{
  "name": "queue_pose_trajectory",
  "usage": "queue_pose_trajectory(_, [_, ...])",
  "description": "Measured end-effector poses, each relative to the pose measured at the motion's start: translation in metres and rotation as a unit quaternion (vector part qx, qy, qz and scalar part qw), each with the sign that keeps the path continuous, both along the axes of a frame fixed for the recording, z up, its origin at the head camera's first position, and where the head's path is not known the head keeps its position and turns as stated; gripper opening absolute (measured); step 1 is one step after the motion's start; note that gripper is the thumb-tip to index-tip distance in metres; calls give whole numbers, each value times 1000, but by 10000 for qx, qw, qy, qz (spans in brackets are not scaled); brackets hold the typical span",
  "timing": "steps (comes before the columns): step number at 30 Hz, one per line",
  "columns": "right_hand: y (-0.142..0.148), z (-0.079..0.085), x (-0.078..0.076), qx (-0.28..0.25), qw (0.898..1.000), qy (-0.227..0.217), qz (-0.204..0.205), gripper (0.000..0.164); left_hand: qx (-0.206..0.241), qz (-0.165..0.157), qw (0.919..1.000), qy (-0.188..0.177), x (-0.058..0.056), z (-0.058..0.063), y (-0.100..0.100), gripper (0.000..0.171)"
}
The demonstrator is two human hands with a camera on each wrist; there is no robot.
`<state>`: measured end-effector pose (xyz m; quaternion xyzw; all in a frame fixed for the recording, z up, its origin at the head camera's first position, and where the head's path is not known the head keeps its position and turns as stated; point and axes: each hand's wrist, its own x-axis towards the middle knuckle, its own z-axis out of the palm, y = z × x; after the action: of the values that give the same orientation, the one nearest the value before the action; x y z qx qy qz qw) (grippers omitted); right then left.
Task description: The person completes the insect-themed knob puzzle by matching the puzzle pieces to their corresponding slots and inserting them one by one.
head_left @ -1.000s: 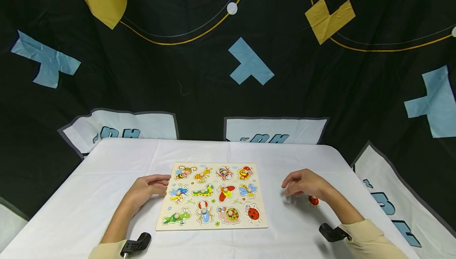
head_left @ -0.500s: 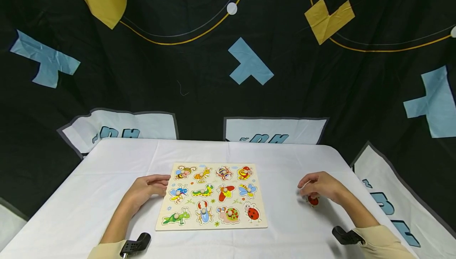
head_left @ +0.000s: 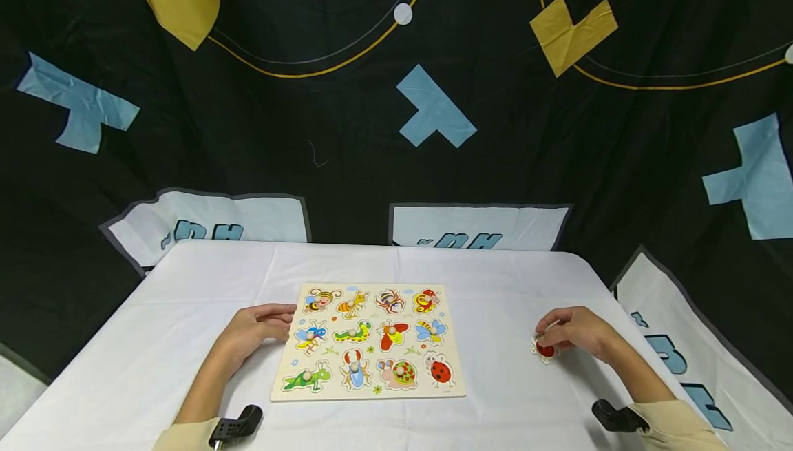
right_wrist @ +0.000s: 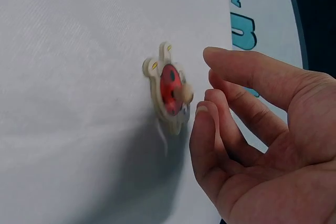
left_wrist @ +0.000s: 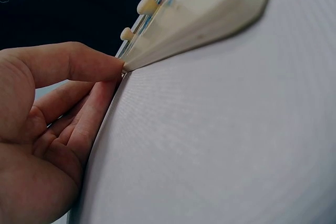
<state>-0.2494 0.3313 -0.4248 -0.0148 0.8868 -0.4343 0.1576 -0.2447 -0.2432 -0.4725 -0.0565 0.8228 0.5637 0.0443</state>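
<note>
A wooden peg puzzle board (head_left: 337,396) with colourful insect pieces lies flat on the table. My left hand (head_left: 248,332) rests at its left side, fingertips touching the edge; the left wrist view shows them right at the board's corner (left_wrist: 210,11), below several round knobs. Off to the right lies a loose ladybug puzzle piece (head_left: 545,352) with a wooden knob (right_wrist: 186,94). Over it hovers my right hand (head_left: 579,332), which partly covers the piece in the head view. In the right wrist view its thumb and fingers (right_wrist: 252,69) are spread a little, just apart from the knob.
A white cloth covers the table (head_left: 495,410). Behind it hangs a black curtain (head_left: 347,182) with blue and yellow tape shapes. White lettered panels (head_left: 483,225) stand along the back and right edges. Each wrist carries a black camera (head_left: 619,416).
My right hand has moved right and slightly nearer the body, from left of the ladybug piece to just over it. The left hand and board have stayed put.
</note>
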Motion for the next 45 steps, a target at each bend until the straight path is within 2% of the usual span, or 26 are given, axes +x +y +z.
queue_pose_trajectory(12, [8,-14,2,-51,9996,45,-271,25,-73,-14,10000,30,-1,0,-1,60])
queue_pose_trajectory(26, [7,-22,4,14,9986,119,-513,25,-97,14,9999,38,0,0,1,60])
queue_pose_trajectory(37, [6,-26,4,271,9968,141,-744,21,-56,46,10000,-4,0,1,2,60])
queue_pose_trajectory(45, [5,-25,4,272,9963,135,-799,19,-116,14,9999,41,1,2,2,60])
